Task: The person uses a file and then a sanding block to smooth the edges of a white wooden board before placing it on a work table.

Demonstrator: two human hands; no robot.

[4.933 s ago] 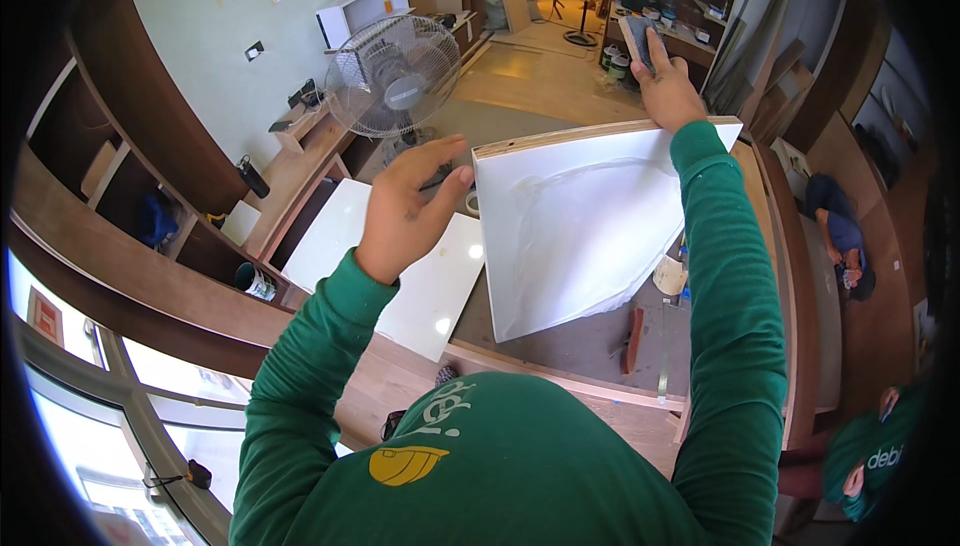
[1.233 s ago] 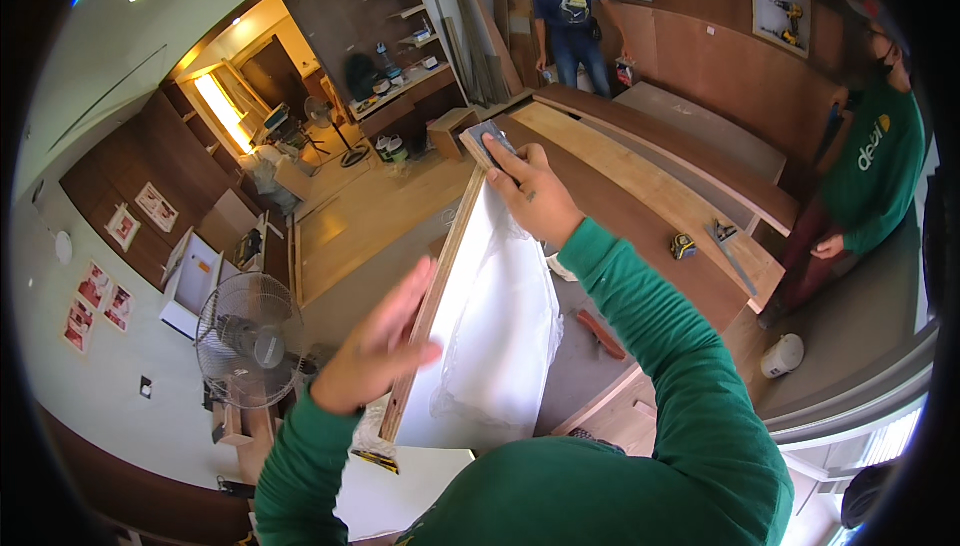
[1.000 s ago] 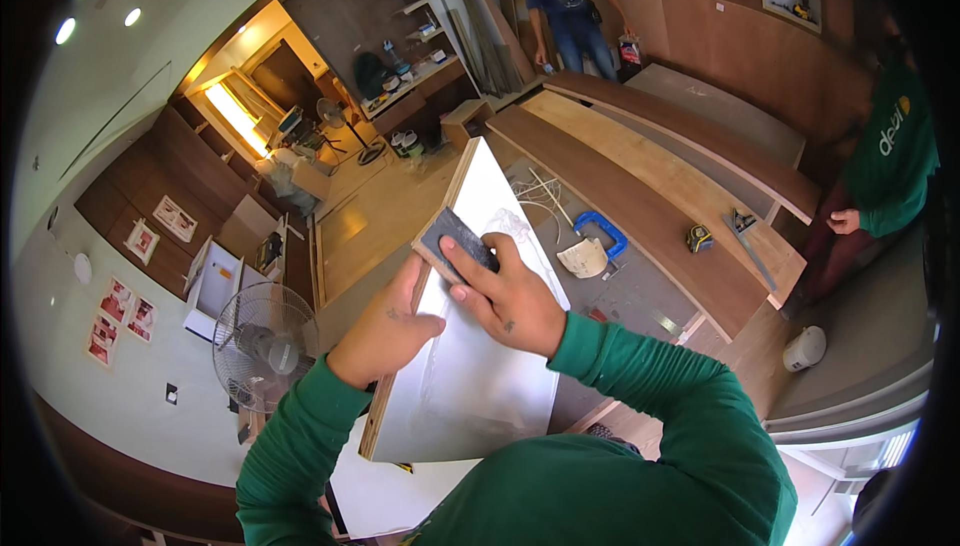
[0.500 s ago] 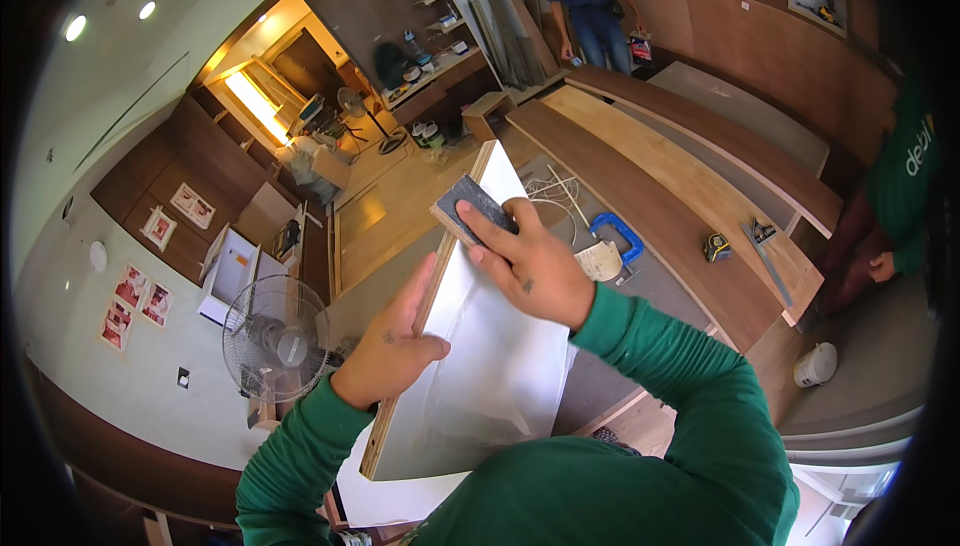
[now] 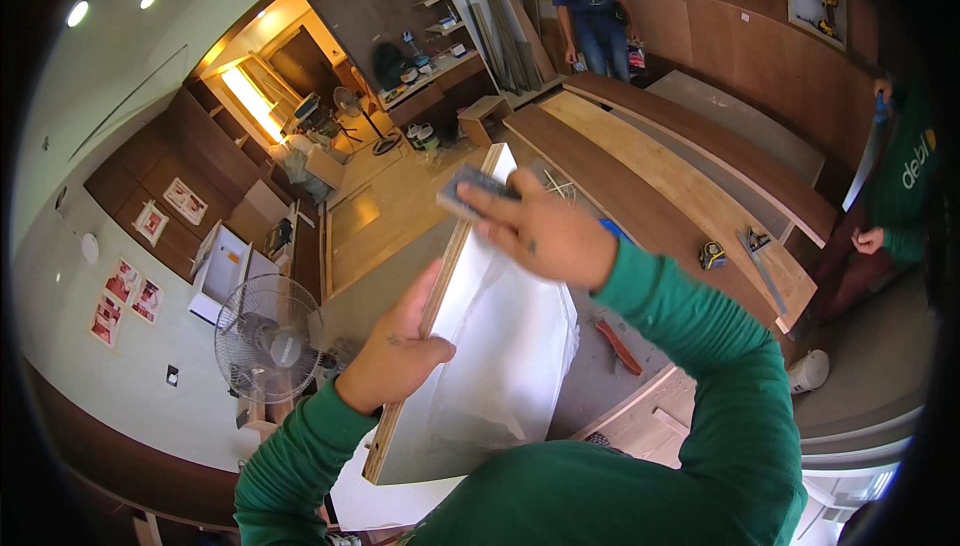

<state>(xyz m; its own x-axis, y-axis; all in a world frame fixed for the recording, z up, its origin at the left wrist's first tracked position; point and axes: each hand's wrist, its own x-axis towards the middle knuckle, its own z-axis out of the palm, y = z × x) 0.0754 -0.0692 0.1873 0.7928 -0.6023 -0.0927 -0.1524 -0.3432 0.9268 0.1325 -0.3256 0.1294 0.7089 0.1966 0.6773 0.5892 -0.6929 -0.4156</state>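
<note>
A white-faced plywood panel (image 5: 480, 366) stands tilted in front of me, its bare layered edge facing up and left. My left hand (image 5: 400, 351) grips that edge, thumb on the white face and fingers on the far side. My right hand (image 5: 560, 236) holds a dark grey sanding block (image 5: 480, 192) against the edge near the panel's far end, fingers stretched over its top. The right hand is slightly blurred by motion. Loose, crinkled clear film (image 5: 545, 346) clings to the white face.
Long brown boards (image 5: 640, 186) lie at right, bearing a tape measure (image 5: 712, 255) and a square (image 5: 765, 271). Red-handled pliers (image 5: 620, 348) lie beyond the panel. A fan (image 5: 270, 336) stands left. One person (image 5: 590, 6) stands far off; another (image 5: 900, 176) at right holds a handsaw (image 5: 868, 151).
My right hand and the sanding block have shifted a little up and right along the panel's edge. My left hand keeps its grip. The handsaw at right has come into view.
</note>
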